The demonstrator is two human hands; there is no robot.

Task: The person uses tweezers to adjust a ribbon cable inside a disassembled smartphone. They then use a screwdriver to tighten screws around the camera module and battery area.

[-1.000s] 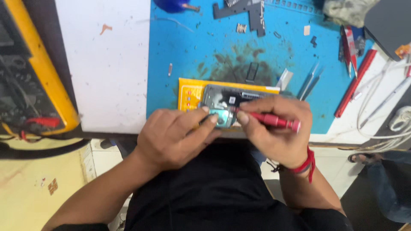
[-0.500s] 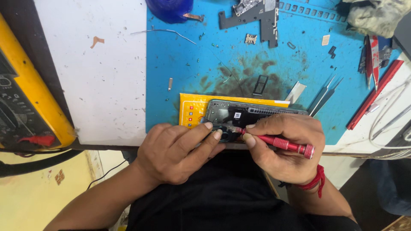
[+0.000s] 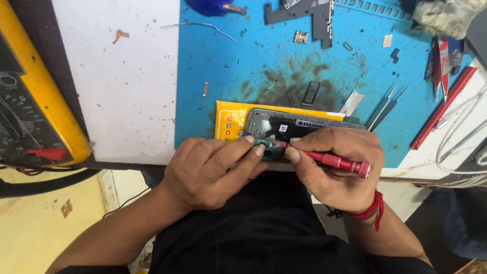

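Note:
An opened phone (image 3: 284, 128) with its back off lies on a yellow card (image 3: 228, 119) at the near edge of the blue work mat (image 3: 228, 61). My left hand (image 3: 208, 170) presses its fingertips on the phone's near corner, steadying it. My right hand (image 3: 337, 167) grips a red precision screwdriver (image 3: 337, 162), held nearly flat, its tip at the phone's near corner beside my left fingertips. My hands hide the lower edge of the phone.
A yellow multimeter (image 3: 35, 111) sits at the left on the white bench (image 3: 127, 91). Tweezers (image 3: 385, 107), a dark phone frame piece (image 3: 317, 15), small loose parts and a red tool (image 3: 441, 109) lie on the mat. White cables (image 3: 464, 137) run at right.
The view has shifted slightly; my hands and the phone sit a little lower in frame. Both hands keep their hold, and the screwdriver stays at the same corner.

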